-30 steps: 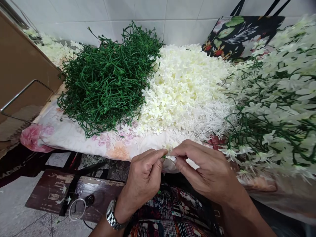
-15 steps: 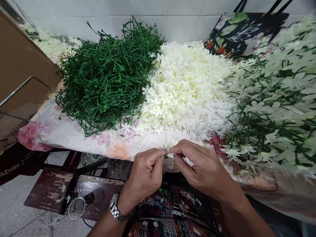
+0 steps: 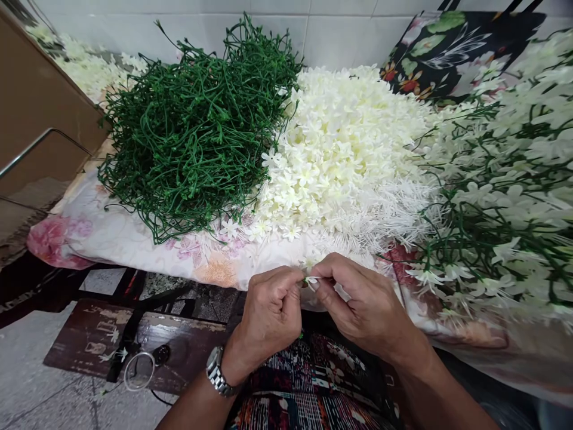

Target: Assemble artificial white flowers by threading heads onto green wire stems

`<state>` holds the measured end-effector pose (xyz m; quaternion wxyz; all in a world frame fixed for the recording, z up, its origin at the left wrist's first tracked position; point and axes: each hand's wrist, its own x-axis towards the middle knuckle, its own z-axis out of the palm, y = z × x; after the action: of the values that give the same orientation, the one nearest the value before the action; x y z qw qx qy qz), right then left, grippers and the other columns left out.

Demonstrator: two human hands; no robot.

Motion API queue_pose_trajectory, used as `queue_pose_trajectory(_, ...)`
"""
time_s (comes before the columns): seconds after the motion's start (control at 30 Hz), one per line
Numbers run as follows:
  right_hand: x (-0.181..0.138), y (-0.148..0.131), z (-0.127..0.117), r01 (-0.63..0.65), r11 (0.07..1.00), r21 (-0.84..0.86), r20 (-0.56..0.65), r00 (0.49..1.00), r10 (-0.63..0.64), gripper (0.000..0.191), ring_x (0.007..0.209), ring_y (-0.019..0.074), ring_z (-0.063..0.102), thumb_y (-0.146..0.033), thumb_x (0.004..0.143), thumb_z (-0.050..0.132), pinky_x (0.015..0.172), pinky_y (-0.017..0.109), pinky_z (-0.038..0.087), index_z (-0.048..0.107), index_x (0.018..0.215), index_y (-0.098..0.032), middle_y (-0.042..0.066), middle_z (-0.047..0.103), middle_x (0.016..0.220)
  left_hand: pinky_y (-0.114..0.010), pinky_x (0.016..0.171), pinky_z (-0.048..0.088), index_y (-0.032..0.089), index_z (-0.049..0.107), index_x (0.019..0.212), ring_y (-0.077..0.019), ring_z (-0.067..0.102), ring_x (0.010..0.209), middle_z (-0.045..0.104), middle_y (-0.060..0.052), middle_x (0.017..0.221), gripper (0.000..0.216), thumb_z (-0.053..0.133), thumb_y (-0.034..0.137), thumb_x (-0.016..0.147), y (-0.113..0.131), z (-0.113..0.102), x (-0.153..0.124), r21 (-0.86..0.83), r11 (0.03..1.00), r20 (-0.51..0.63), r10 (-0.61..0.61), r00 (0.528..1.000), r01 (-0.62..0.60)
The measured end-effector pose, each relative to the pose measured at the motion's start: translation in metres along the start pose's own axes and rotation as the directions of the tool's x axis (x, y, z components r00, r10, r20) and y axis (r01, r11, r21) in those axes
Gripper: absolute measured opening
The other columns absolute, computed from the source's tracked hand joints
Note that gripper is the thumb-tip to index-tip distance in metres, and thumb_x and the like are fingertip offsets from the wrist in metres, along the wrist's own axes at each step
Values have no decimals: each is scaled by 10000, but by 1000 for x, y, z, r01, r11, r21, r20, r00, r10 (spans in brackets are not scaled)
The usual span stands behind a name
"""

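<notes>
Head view: left hand (image 3: 275, 307) and right hand (image 3: 364, 307) pinched what seemed one white flower (image 3: 312, 281) between fingers (image 3: 323, 270); light, soft-looking, best held by its base.

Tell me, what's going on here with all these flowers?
A person holds a small white flower between both hands: the left hand pinches its green end, the right hand its white end. Beyond them, on a floral cloth, lie a heap of green stems and, to its right, a pile of white blossoms. Farther right are stemmed flowers.
</notes>
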<state>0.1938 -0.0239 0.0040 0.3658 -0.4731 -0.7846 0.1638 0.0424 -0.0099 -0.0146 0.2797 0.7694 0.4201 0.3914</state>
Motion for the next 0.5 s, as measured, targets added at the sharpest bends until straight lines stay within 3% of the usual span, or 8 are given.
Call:
queue_pose_trajectory(0.2,-2,1,1,0,1000,-15,15,1000,0,123,612,111,514,-108,874,412,551,233,429,504,832,-178,5,536,683,-209,476,371,146,566,649,-104,478,481,532,4,532,218,416,58,781,2,1,0,19,1000,-4,6,1000,-6)
queue_pose_trajectory(0.5,-3,3,4,38,998,-46,4,999,-38,136,605,111,495,-88,873,402,547,231,409,499,807,-157,10,513,673,-201,445,303,164,472,563,-85,384,446,415,36,486,239,389,32,744,3,4,1,91,995,-36,36,999,-32)
